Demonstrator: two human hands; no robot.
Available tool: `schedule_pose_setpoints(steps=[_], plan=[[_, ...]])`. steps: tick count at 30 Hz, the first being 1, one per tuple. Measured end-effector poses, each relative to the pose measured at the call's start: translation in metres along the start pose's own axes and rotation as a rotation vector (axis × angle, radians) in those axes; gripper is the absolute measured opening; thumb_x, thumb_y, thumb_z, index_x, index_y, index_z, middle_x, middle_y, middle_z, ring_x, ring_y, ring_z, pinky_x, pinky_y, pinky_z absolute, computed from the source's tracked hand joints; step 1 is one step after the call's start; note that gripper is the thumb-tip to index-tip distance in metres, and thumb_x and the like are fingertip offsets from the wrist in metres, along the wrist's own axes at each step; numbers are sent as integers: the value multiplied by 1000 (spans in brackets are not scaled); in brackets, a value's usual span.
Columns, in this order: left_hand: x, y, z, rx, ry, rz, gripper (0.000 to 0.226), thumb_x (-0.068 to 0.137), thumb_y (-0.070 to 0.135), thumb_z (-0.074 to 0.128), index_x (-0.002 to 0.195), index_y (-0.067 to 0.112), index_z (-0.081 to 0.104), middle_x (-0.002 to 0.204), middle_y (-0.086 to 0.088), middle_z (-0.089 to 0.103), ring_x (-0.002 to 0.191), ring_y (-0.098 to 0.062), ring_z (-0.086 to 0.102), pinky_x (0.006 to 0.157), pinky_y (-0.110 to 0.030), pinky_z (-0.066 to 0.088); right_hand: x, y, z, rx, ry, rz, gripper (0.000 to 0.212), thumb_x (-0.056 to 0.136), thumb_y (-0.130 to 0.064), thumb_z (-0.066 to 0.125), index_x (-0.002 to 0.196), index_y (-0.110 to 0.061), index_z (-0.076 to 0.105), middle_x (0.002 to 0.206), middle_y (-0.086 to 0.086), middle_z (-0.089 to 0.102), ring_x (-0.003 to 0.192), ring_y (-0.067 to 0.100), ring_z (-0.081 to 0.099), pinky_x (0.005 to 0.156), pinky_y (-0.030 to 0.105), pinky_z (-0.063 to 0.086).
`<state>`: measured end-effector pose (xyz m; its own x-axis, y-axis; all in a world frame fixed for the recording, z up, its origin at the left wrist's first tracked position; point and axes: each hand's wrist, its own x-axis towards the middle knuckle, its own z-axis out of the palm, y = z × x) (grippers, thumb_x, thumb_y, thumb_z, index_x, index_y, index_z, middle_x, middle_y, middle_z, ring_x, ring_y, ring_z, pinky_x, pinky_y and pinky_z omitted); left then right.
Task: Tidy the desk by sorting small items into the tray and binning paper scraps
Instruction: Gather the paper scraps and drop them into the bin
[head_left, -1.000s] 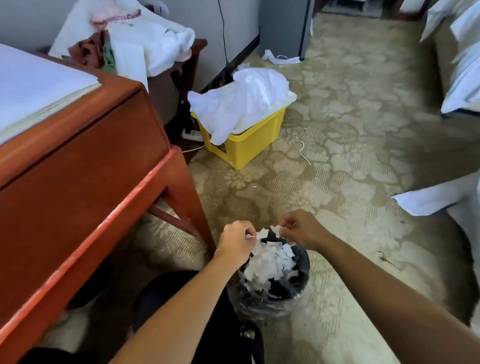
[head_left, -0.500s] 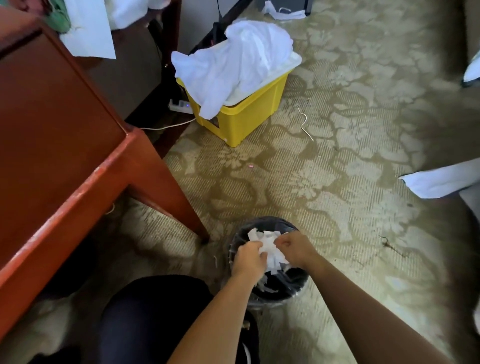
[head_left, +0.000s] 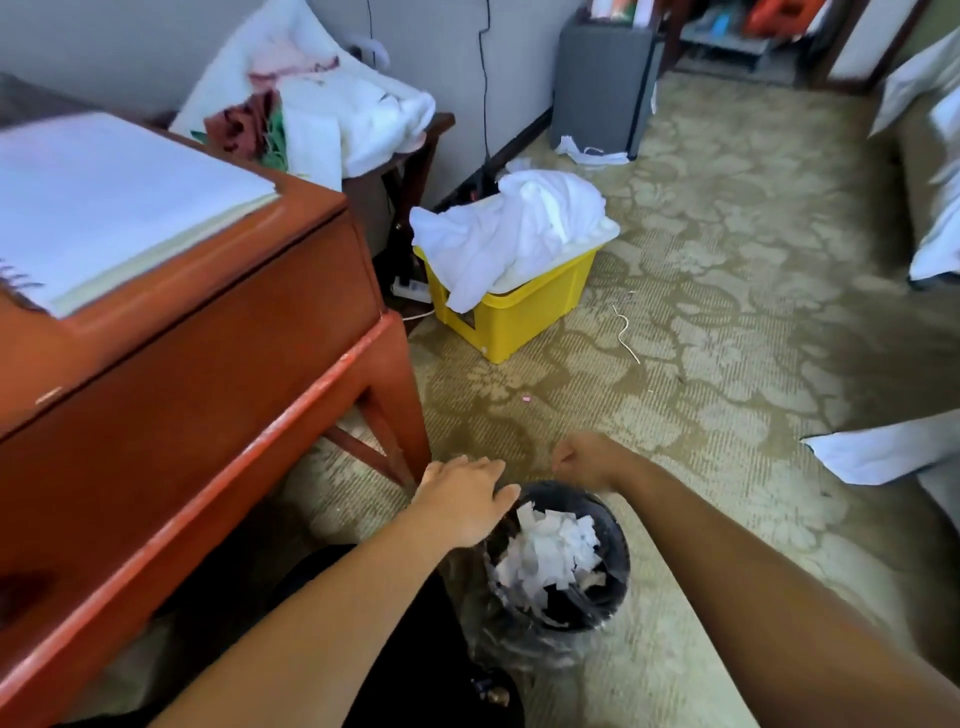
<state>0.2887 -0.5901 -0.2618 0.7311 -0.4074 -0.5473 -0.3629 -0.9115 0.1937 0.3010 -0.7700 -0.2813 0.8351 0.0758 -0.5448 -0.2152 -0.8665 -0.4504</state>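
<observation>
Left hand (head_left: 462, 501) flat, fingers spread, empty, at bin (head_left: 615, 566) rim; right hand (head_left: 584, 462) loosely fisted, contents unclear, just beyond. Paper scraps (head_left: 545, 553) heaped high inside bin on carpet (head_left: 727, 364). Risk: nudging rim, spilling scraps.

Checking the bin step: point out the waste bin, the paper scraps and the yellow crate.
waste bin (head_left: 618, 540): head view, right rim.
paper scraps (head_left: 545, 551): head view, middle of the pile.
yellow crate (head_left: 524, 322): head view, front wall.
</observation>
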Motion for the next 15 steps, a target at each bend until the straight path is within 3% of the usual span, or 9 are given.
schedule_pose_setpoints(steps=[2,4,5,8,9,11,13,15], plan=[[-28,-7,-28,36,9,18,59,99,51,23,150,22,22,158,1,21,145,-22,20,114,-44,17,-8,-28,-19,-102,-11,-56,24,89,0,46,73,-3,64,75,8,55,70,18,49,64,27,40],[-62,-14,-56,92,31,28,60,98,53,24,150,22,21,158,1,23,145,-22,22,115,-42,17,-21,-60,-38,-158,25,-110,22,93,-7,47,100,0,67,93,10,58,85,19,51,74,28,40],[-80,-18,-71,125,56,29,60,98,53,24,150,23,21,157,0,24,145,-23,22,116,-42,18,-29,-77,-48,-165,55,-145,22,93,-9,48,100,0,67,93,10,57,87,20,51,74,28,40],[-139,-27,-111,187,202,15,59,98,52,26,150,25,20,158,2,20,147,-21,15,117,-42,13,-60,-133,-78,-182,202,-285,26,90,-5,48,67,-7,59,74,7,53,81,25,47,67,30,38],[-160,-32,-124,196,263,4,58,98,52,26,150,26,20,159,4,19,147,-20,13,117,-42,11,-71,-153,-88,-196,247,-327,27,90,-4,45,65,-4,54,73,11,52,78,27,47,65,32,38],[-199,-39,-145,206,369,-14,58,97,52,28,149,27,22,158,5,20,147,-18,14,116,-40,11,-91,-190,-104,-201,330,-400,22,89,-2,42,78,8,59,82,22,59,74,32,51,67,39,45],[-239,-51,-162,216,449,-43,57,97,52,29,148,27,24,157,4,25,145,-18,19,116,-39,14,-111,-230,-113,-201,391,-495,21,85,0,43,77,6,61,74,17,59,64,27,48,61,37,43],[-274,-65,-173,243,483,-101,57,96,53,30,147,27,28,154,0,31,143,-21,25,115,-39,18,-128,-271,-116,-248,420,-581,23,85,-4,44,84,0,66,81,15,64,71,30,55,64,34,45]])
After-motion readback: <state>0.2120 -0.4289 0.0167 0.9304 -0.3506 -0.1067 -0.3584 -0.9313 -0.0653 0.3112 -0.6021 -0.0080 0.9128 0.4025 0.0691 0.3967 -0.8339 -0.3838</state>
